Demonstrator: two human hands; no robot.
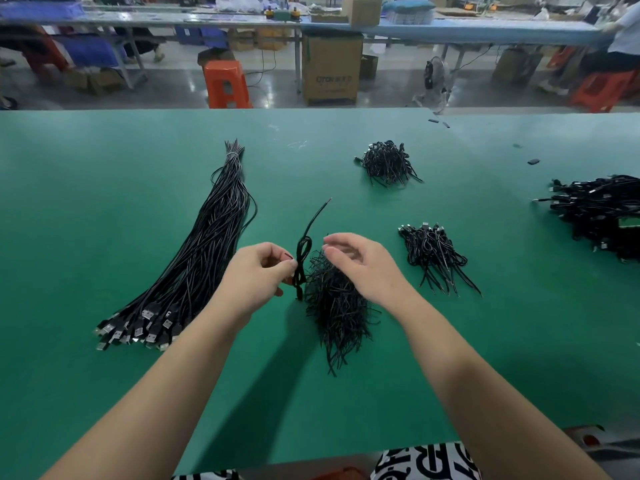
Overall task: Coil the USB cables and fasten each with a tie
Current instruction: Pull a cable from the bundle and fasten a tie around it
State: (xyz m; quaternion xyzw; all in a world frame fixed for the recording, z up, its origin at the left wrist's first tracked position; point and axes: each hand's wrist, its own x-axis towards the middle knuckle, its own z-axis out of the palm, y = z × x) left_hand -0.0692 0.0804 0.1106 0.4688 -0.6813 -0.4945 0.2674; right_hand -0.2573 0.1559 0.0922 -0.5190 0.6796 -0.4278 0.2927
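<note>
A person's left hand (258,271) pinched a coiled black USB cable (302,261) upright above a green table (104,202), one loose end pointing away. The right hand (360,263) hovered beside it, fingers relaxed and holding nothing, over a heap of black ties (337,306). A long bundle of uncoiled cables (194,265) lay to the left.
</note>
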